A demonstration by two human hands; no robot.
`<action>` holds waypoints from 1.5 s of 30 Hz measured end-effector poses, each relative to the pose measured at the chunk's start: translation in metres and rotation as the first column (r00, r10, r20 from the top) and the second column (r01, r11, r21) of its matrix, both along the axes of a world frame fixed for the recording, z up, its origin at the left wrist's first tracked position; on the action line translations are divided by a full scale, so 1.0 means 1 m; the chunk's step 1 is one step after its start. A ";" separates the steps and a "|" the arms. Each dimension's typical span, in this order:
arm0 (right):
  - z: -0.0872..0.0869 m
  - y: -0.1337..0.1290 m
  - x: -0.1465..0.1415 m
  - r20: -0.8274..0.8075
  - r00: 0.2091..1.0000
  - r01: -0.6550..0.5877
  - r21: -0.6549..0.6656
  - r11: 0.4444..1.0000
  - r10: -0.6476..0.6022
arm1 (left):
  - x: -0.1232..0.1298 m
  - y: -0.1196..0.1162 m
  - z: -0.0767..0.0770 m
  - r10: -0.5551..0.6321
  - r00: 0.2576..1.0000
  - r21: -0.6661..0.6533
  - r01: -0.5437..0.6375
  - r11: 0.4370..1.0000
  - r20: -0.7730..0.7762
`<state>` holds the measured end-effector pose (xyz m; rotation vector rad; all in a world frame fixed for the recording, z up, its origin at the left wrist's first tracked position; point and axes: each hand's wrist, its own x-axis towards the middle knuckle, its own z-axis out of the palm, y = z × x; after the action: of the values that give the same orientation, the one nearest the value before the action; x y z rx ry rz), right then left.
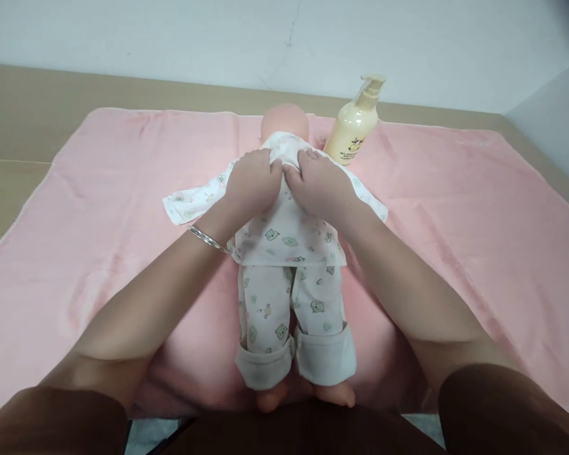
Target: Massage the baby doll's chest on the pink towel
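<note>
A bald baby doll [285,120] lies stretched out with its head away from me and its feet towards me. It wears a white pajama top [291,243] with green animal prints. Matching pajama pants [266,309] have their cuffs rolled up above the feet. My left hand [252,183] has its fingers curled into the top's cloth just below the collar, on the left side. Opposite it, close by, my right hand [320,183] grips the same cloth, its thumb near my left thumb. The top's sleeves spread out to both sides. My fingertips are partly hidden.
A pink blanket [123,202] covers most of the wooden table [23,101]. To the right of the doll's head stands a cream pump bottle [355,126], tilted in view. A pale wall [171,44] rises behind the table.
</note>
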<state>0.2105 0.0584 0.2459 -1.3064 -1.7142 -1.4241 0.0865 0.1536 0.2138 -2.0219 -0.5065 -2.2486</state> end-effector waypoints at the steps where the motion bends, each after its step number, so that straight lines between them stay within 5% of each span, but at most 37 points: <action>1: 0.008 0.005 0.004 0.005 1.000 -0.015 -0.013 1.000 0.015 | 0.001 -0.002 -0.002 0.023 1.000 0.021 -0.023 1.000 -0.016; 6: 0.019 0.017 0.013 0.016 0.999 -0.045 0.015 0.999 0.045 | 0.004 -0.019 -0.009 0.070 0.994 0.008 -0.070 0.998 -0.082; 14: -0.023 -0.006 -0.010 0.095 0.988 0.116 0.037 0.993 -0.119 | -0.019 -0.019 0.001 -0.066 0.990 -0.131 0.049 0.990 -0.128; 17: -0.014 -0.012 -0.013 0.081 0.988 0.133 -0.031 0.991 -0.130 | -0.017 -0.020 -0.001 -0.040 0.992 -0.127 0.025 0.992 -0.119; 21: 0.008 -0.012 -0.008 -0.052 0.992 0.112 -0.095 0.989 -0.117 | -0.009 -0.040 -0.011 0.177 0.972 -0.086 -0.191 0.978 -0.154; 24: 0.013 -0.007 -0.003 -0.076 0.992 0.097 -0.091 0.991 -0.105 | -0.007 -0.052 -0.014 0.228 0.952 -0.075 -0.248 0.966 -0.204; 29: -0.007 -0.004 -0.008 0.002 0.989 0.146 0.054 0.988 -0.146 | -0.013 -0.036 -0.005 0.123 0.979 -0.119 -0.143 0.983 -0.163; 34: -0.024 -0.018 -0.024 0.039 0.982 0.185 0.018 0.983 -0.186 | -0.014 -0.016 0.005 0.025 0.994 -0.192 -0.046 0.980 -0.110; 45: 0.014 0.000 0.001 0.063 0.997 -0.032 -0.100 0.994 0.039 | -0.008 -0.014 0.005 0.104 0.988 -0.162 -0.122 0.979 -0.113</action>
<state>0.2115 0.0586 0.2602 -1.2874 -1.8626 -1.3913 0.0781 0.1395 0.2184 -2.1141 -0.8050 -2.0865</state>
